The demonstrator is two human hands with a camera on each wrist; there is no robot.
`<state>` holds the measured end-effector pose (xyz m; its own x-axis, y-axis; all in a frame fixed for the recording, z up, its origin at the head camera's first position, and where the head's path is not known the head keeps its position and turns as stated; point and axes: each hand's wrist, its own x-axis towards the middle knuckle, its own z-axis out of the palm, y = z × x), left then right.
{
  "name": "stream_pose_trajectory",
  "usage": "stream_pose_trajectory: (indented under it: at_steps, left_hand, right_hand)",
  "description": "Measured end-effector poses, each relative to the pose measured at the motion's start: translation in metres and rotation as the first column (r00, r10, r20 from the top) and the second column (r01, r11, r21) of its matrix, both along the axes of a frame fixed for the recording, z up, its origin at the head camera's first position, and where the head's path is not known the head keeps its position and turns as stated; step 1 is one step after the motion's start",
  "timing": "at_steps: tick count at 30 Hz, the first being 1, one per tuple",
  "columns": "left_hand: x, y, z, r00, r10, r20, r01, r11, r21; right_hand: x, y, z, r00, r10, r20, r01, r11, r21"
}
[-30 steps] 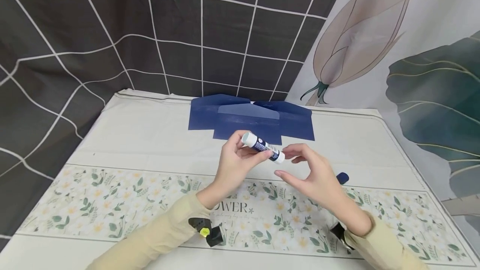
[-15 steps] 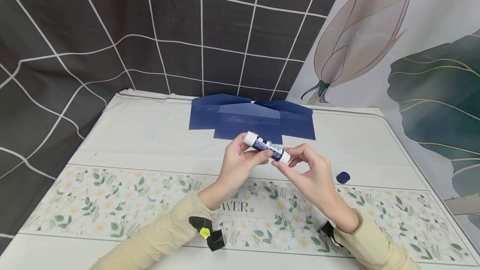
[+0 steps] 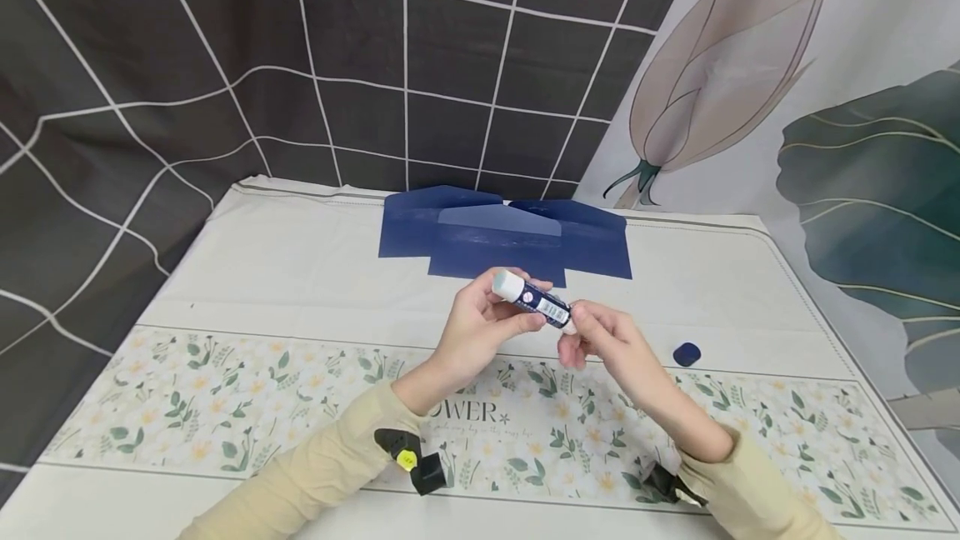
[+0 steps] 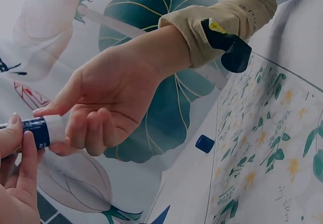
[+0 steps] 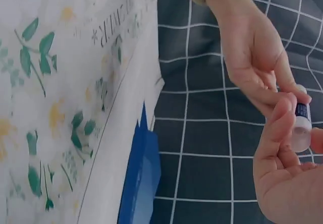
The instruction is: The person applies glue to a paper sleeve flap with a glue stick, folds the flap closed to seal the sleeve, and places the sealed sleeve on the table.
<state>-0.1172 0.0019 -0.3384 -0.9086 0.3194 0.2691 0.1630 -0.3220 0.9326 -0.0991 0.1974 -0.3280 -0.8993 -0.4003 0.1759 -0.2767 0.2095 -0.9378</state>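
Left hand (image 3: 474,333) grips a glue stick (image 3: 534,300), slanted between the hands, seemingly anchoring it | right hand (image 3: 622,350) pinches its right end, perhaps for twisting leverage | blue cap (image 3: 687,354) lies right of both, likely within reach | blue envelopes (image 3: 495,253) lie beyond

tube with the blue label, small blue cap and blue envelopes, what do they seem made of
Tube: probably smooth plastic, going by its rigid white ends; the printed label could be paper or film.
Small blue cap: likely opaque moulded plastic, judging by its even colour and rounded form.
Blue envelopes: apparently matte paper, thin with crisp straight edges.
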Motion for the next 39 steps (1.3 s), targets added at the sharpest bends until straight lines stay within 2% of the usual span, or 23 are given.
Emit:
stream_pose_trajectory:
  at_steps: [2,4,6,9,10,12,16,20,24,26,28,32,34,39]
  left_hand:
    - [0.000,-0.001,0.000,1.000,0.002,-0.011,-0.002,1.000,-0.007]
    - [0.001,-0.002,0.000,1.000,0.010,0.001,-0.010,1.000,-0.013]
    - [0.002,-0.002,0.000,0.999,0.022,0.026,-0.022,1.000,-0.013]
    - [0.003,-0.003,0.001,0.998,0.036,0.047,-0.036,0.999,-0.018]
    - [0.003,-0.003,0.001,0.998,0.038,0.048,-0.037,0.999,-0.016]
    - [0.003,-0.003,0.001,0.998,0.035,0.043,-0.035,0.999,-0.014]
    - [0.002,-0.005,-0.001,1.000,-0.016,0.000,0.016,1.000,0.010]
    - [0.003,-0.008,0.001,0.995,-0.079,-0.058,0.079,0.997,-0.010]
    - [0.004,-0.008,0.003,0.991,-0.108,-0.084,0.105,0.994,-0.036]
    - [0.004,-0.008,0.003,0.991,-0.109,-0.082,0.107,0.994,-0.031]
    - [0.005,-0.008,0.002,0.992,-0.106,-0.072,0.105,0.994,-0.023]
    - [0.007,-0.006,0.002,0.992,-0.094,-0.080,0.092,0.995,-0.023]
    - [0.007,-0.006,0.003,0.992,-0.090,-0.088,0.088,0.996,-0.026]
    - [0.007,-0.005,0.005,0.991,-0.098,-0.091,0.096,0.995,-0.028]
  right_hand:
    - [0.000,-0.001,0.000,1.000,-0.014,-0.023,0.014,1.000,0.017]
    - [0.003,-0.004,-0.001,0.993,-0.075,-0.096,0.078,0.997,0.026]
    - [0.005,-0.007,-0.002,0.970,-0.154,-0.190,0.162,0.987,0.024]
    - [0.009,-0.011,-0.003,0.915,-0.252,-0.314,0.271,0.962,0.017]
    - [0.010,-0.011,-0.003,0.903,-0.272,-0.333,0.295,0.955,0.020]
    - [0.012,-0.012,-0.002,0.894,-0.285,-0.346,0.319,0.947,0.045]
    - [0.018,-0.012,-0.001,0.900,-0.256,-0.353,0.311,0.944,0.108]
    - [0.023,-0.011,-0.001,0.906,-0.195,-0.376,0.265,0.954,0.143]
    - [0.021,-0.007,0.001,0.949,-0.104,-0.298,0.156,0.975,0.156]
    - [0.020,-0.004,0.003,0.958,-0.077,-0.275,0.126,0.978,0.167]
    - [0.020,-0.002,0.005,0.953,-0.072,-0.294,0.133,0.973,0.191]
    - [0.023,0.000,0.008,0.914,-0.106,-0.392,0.206,0.953,0.222]
    - [0.024,-0.001,0.009,0.906,-0.113,-0.409,0.220,0.949,0.226]
    - [0.026,-0.001,0.008,0.927,-0.088,-0.364,0.173,0.963,0.208]
